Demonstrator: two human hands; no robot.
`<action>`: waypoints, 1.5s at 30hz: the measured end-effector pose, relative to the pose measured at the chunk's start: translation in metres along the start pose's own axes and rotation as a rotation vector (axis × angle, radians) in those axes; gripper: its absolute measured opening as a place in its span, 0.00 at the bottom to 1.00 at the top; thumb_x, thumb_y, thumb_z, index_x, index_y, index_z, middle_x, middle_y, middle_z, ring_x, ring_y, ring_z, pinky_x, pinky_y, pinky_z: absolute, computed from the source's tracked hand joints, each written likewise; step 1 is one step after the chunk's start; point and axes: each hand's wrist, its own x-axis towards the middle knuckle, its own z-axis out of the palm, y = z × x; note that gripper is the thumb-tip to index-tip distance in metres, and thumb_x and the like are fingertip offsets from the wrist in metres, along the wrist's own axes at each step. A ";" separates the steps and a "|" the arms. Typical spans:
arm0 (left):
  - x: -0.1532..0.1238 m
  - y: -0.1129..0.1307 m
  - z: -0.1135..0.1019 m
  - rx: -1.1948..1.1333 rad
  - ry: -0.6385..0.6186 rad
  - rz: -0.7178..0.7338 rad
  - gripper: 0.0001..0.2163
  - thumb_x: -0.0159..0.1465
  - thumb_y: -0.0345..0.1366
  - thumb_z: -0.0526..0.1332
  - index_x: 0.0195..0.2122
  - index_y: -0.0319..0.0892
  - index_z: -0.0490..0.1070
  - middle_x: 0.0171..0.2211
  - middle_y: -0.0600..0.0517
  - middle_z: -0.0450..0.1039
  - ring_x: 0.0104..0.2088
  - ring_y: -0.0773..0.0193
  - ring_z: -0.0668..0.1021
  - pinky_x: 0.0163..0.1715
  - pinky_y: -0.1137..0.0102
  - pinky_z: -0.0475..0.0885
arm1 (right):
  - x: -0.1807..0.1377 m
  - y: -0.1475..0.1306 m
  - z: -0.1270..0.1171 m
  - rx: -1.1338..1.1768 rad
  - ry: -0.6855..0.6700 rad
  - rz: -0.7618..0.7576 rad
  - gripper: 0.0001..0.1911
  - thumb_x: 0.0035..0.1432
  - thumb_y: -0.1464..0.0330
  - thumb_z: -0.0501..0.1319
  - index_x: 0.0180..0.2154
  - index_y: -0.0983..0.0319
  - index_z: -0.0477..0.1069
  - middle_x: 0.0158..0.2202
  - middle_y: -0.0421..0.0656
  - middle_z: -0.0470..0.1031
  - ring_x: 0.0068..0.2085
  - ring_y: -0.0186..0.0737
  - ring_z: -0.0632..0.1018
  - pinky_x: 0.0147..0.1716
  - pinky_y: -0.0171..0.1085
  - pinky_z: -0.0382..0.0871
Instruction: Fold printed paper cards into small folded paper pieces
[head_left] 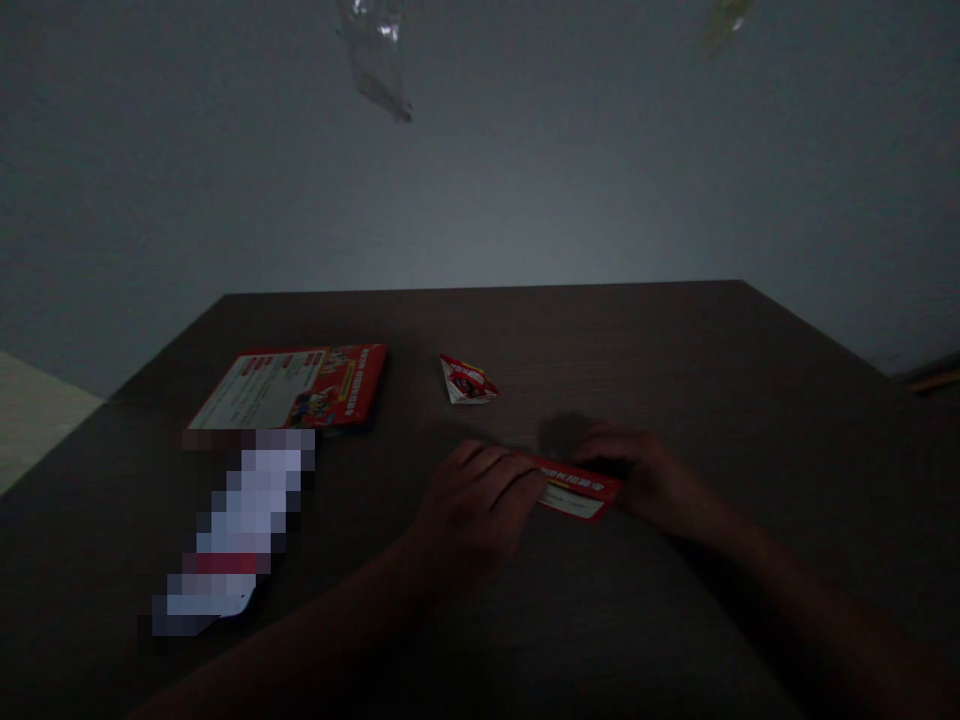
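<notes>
A folded red and white paper strip (577,492) lies flat on the dark wooden table (720,350) in dim light. My left hand (476,505) rests on its left end with the fingers curled and pressed down on the paper. My right hand (645,480) covers the strip's right end, fingers bent and pressing on it. A small folded red paper shape (466,381) sits on the table just beyond my hands, apart from both.
A stack of red and white printed sheets (296,388) lies at the left of the table. Nearer me on the left is a blurred-out flat object (232,530). A plain grey wall (480,180) rises behind the table's far edge.
</notes>
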 end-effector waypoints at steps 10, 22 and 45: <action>0.002 0.002 -0.003 -0.134 0.046 -0.065 0.09 0.61 0.28 0.56 0.43 0.38 0.67 0.40 0.48 0.76 0.38 0.63 0.77 0.39 0.65 0.68 | -0.001 -0.008 -0.007 0.050 0.139 -0.016 0.05 0.56 0.66 0.61 0.36 0.57 0.75 0.37 0.45 0.77 0.40 0.42 0.76 0.40 0.40 0.69; -0.005 0.002 0.003 -0.137 0.194 -0.287 0.25 0.57 0.28 0.58 0.56 0.37 0.53 0.45 0.42 0.69 0.44 0.56 0.74 0.42 0.60 0.71 | -0.009 -0.005 -0.004 0.258 0.471 0.255 0.09 0.53 0.61 0.64 0.36 0.58 0.74 0.35 0.44 0.78 0.36 0.43 0.77 0.37 0.40 0.72; 0.004 0.003 0.004 -0.021 -0.353 0.150 0.07 0.64 0.32 0.54 0.40 0.39 0.70 0.41 0.48 0.72 0.42 0.61 0.72 0.44 0.63 0.65 | 0.000 -0.006 0.006 -0.042 0.032 0.076 0.22 0.61 0.65 0.55 0.58 0.54 0.61 0.50 0.46 0.72 0.49 0.45 0.72 0.49 0.46 0.66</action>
